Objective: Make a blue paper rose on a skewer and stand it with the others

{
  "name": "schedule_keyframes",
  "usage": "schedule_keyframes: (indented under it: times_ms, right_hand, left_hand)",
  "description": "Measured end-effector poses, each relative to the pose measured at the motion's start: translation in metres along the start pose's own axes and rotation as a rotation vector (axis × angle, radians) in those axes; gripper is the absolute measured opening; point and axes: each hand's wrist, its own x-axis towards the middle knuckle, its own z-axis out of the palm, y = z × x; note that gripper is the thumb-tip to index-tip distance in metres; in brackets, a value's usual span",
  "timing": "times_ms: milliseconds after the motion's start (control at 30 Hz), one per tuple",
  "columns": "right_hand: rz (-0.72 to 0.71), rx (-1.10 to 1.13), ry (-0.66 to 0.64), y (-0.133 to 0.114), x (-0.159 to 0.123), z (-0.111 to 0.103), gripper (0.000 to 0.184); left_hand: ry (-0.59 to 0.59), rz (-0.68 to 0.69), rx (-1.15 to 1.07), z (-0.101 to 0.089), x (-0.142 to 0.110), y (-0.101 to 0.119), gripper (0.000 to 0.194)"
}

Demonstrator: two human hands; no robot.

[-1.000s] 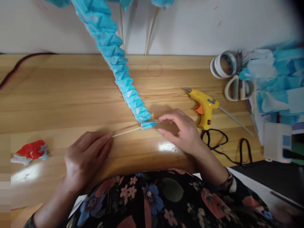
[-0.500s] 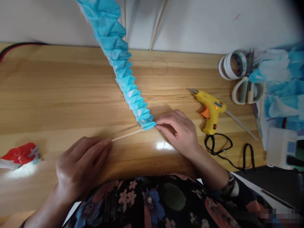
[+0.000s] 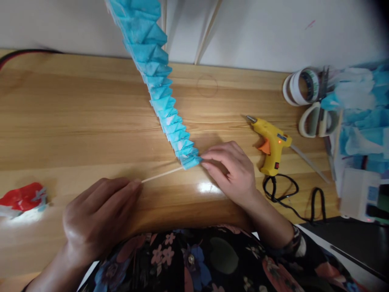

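A long blue strip (image 3: 161,89), folded into overlapping pleats of thin paper or fabric, runs from the top of the view down to the middle of the table. Its lower end is pinched at the right corner between the thumb and index finger of my right hand (image 3: 232,170). My left hand (image 3: 97,215) is closed around one end of a thin pale stick (image 3: 162,175). The stick's other end reaches the lower edge of the strip; whether it passes under or into the pleats is hidden.
To the right lies a yellow glue gun (image 3: 270,142), its light on and its black cord (image 3: 281,198) looping below. Beyond it are tape rolls (image 3: 296,95), scissors (image 3: 310,119) and blue-white material (image 3: 364,117). A red wrapper (image 3: 24,196) sits at left. Thin sticks (image 3: 208,32) lean against the wall.
The view has shifted slightly. My left hand sits a little farther left with the stick still in it; my right hand stays at the strip's end.
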Motion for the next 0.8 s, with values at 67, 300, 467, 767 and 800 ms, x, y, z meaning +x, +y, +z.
schedule_keyframes:
  times_ms: [67, 300, 467, 767, 800]
  right_hand:
    - [-0.006, 0.005, 0.029, -0.002, -0.001, -0.004, 0.014]
    - [-0.186, -0.001, -0.02, -0.005, -0.007, -0.008, 0.024]
    - [-0.192, -0.074, -0.065, -0.004, -0.01, -0.004, 0.03]
    - [-0.188, -0.125, -0.075, -0.001, -0.01, 0.001, 0.024]
    - [-0.187, -0.128, -0.074, -0.001, -0.01, 0.001, 0.024]
  left_hand:
    - [-0.016, 0.006, 0.001, 0.0, 0.0, 0.0, 0.021]
    - [-0.046, -0.023, -0.01, -0.002, 0.001, 0.003, 0.021]
    - [-0.024, -0.036, -0.024, -0.001, 0.002, 0.003, 0.025]
    - [-0.009, -0.036, -0.037, 0.001, 0.001, -0.002, 0.025]
    - [-0.009, -0.037, -0.039, 0.001, 0.001, -0.003, 0.025]
